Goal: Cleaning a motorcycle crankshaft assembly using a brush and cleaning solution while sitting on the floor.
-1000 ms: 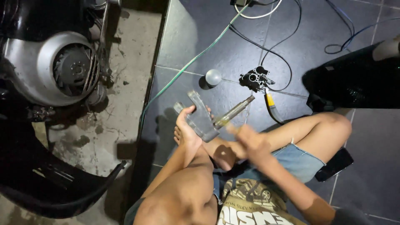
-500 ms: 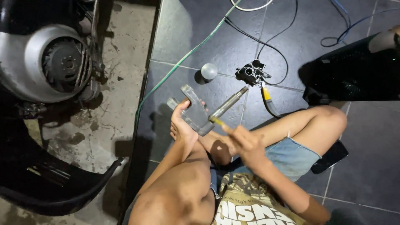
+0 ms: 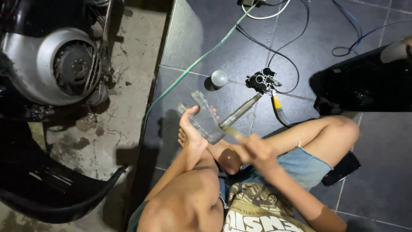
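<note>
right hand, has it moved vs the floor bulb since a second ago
Cannot tell. The right hand sits about as far below-right of the round bulb as before; the whole view shifted with the head camera.

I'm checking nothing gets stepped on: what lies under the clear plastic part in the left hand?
Under the clear plastic part, held by the left hand, dark floor tile shows, and toes at its lower edge. The rest of the foot is covered.

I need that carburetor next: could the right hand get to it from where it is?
Probably yes. The carburetor lies on bare tile ahead with nothing between, but the right hand holds a screwdriver against the metal part.
</note>
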